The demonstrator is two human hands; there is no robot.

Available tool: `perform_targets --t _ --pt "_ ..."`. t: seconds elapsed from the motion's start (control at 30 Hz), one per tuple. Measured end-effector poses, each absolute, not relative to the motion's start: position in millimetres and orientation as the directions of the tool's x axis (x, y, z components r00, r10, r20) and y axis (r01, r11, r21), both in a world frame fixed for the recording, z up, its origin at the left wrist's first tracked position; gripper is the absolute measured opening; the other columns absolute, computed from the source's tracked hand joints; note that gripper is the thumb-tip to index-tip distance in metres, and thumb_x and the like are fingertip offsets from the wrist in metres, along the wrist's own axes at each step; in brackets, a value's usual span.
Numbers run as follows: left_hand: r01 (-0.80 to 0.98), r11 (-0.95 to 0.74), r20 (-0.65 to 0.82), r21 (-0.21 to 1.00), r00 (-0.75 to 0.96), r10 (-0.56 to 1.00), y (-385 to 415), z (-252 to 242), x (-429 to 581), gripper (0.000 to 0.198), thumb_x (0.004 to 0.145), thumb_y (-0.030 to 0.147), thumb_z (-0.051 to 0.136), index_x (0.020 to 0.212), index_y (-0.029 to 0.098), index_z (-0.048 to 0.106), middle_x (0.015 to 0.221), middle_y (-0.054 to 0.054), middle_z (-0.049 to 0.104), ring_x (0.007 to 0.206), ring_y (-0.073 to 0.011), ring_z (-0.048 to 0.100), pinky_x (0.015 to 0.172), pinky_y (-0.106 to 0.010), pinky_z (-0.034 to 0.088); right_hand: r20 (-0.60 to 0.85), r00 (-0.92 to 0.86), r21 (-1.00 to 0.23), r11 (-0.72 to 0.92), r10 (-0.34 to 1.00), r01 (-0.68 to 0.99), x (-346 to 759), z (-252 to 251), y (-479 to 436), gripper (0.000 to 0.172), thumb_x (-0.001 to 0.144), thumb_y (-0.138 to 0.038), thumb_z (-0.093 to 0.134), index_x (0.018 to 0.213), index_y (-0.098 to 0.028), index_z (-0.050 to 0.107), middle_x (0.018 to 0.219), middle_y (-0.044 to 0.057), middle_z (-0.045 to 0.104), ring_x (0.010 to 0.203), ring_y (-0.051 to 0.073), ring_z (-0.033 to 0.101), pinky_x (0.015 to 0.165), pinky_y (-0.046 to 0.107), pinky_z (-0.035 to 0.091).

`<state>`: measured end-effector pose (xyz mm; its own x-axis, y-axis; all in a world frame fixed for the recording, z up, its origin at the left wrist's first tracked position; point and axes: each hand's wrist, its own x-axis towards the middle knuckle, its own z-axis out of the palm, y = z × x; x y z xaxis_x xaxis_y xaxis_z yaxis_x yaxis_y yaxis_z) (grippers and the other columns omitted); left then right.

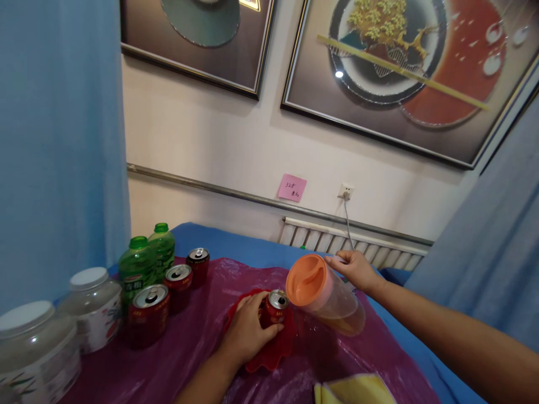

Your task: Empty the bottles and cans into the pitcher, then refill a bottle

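Observation:
My left hand [249, 331] is wrapped round a red drink can [275, 307] with an opened top. The can stands upright over a red scalloped dish [269, 359]. At the right, my right hand [352, 269] grips the handle side of a clear plastic pitcher [337, 306] with an orange lid [306, 280]. Liquid lies in the low end of the pitcher. It is tilted to the left, its lid close beside the can's top. I cannot make out whether any liquid is flowing between them.
Several red cans [149, 314], two green bottles [138, 266] and white-lidded jars [95, 308] stand on the left. A yellow cloth [356, 390] lies at the front. Purple plastic sheeting [202, 359] covers the blue surface. Behind are a radiator [320, 238] and a wall rail [210, 188].

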<state>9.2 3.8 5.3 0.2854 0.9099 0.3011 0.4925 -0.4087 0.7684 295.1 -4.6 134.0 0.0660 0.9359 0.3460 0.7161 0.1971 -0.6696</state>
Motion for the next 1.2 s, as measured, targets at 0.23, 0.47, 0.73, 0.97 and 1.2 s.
perform_targets --t 0.23,0.47,0.73,0.97,1.2 --pt "0.491 -0.396 0.294 0.776 0.274 0.916 2.7 8.5 9.4 0.062 0.062 0.021 0.084 0.120 0.022 0.064 0.124 -0.010 0.070 0.120 -0.0316 0.059 0.106 -0.045 0.041 0.338 0.069 -0.669 0.188 0.939 0.719 296.2 131.9 -3.2 0.056 0.076 -0.066 0.059 0.054 -0.025 0.029 0.053 -0.007 0.022 0.050 0.008 0.023 0.046 0.025 0.018" --pt "0.490 -0.406 0.309 0.771 0.269 0.912 2.2 8.8 9.4 0.061 0.062 0.022 0.084 0.120 0.023 0.065 0.124 -0.009 0.070 0.120 -0.0317 0.060 0.105 -0.045 0.042 0.332 0.071 -0.679 0.187 0.941 0.710 295.2 133.5 -4.6 0.057 0.075 -0.067 0.059 0.053 -0.025 0.028 0.053 -0.007 0.022 0.049 0.009 0.023 0.045 0.024 0.019" --pt "0.488 -0.415 0.316 0.768 0.275 0.908 2.6 8.1 9.7 0.061 0.063 0.023 0.084 0.120 0.023 0.064 0.124 -0.009 0.070 0.120 -0.0320 0.060 0.105 -0.046 0.042 0.336 0.074 -0.676 0.186 0.939 0.713 296.1 131.8 -3.5 0.058 0.075 -0.067 0.060 0.052 -0.024 0.028 0.052 -0.007 0.023 0.049 0.009 0.024 0.044 0.024 0.021" --pt "0.478 -0.420 0.324 0.772 0.273 0.906 3.2 5.0 9.2 0.062 0.062 0.023 0.083 0.120 0.023 0.064 0.123 -0.009 0.070 0.120 -0.0321 0.060 0.106 -0.046 0.043 0.319 0.062 -0.680 0.183 0.946 0.710 295.6 134.2 -5.2 0.059 0.075 -0.069 0.060 0.053 -0.024 0.029 0.052 -0.007 0.023 0.048 0.009 0.024 0.043 0.023 0.021" --pt "0.492 -0.419 0.314 0.763 0.284 0.906 4.2 5.4 9.5 0.061 0.064 0.024 0.083 0.122 0.021 0.063 0.125 -0.010 0.069 0.120 -0.0317 0.059 0.106 -0.045 0.042 0.299 0.068 -0.690 0.167 0.952 0.704 296.3 133.6 -5.0 0.056 0.076 -0.066 0.060 0.054 -0.025 0.030 0.052 -0.007 0.023 0.048 0.008 0.026 0.043 0.023 0.022"
